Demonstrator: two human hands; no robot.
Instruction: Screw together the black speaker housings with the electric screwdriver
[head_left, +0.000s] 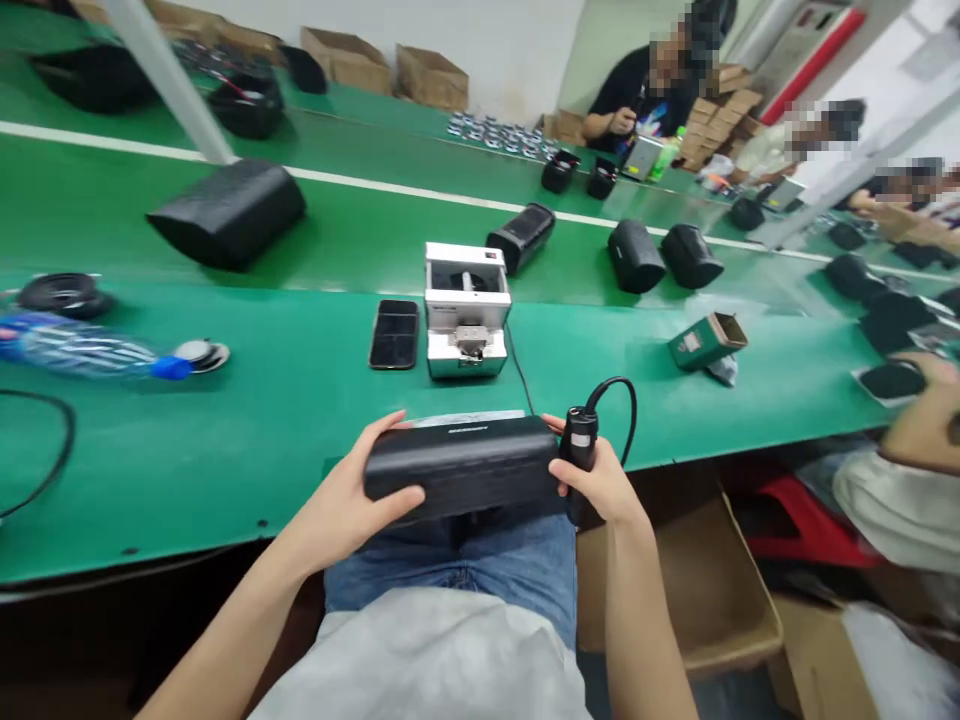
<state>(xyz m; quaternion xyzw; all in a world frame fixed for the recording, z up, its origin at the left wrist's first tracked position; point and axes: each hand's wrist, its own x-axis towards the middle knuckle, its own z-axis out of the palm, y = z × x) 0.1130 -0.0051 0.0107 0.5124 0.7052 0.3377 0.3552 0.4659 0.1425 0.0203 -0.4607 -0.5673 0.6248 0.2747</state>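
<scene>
A black speaker cabinet [461,465] lies crosswise over my lap at the table's front edge. My left hand [356,490] grips its left end, thumb on the near face and fingers over the top. My right hand [604,482] steadies the other end and also holds a black electric screwdriver [580,438] upright, its cord looping out of the top. Just beyond the cabinet stands a silver screw feeder [466,340]. A dark phone [394,334] lies flat to the left of that machine.
On the left are a plastic bottle [82,345], a round speaker driver [64,294] and a cable. More black cabinets [232,212] sit along the green bench [315,300]. A small green box [705,342] stands at right. Co-workers sit across and to the right; cardboard boxes [705,590] are below.
</scene>
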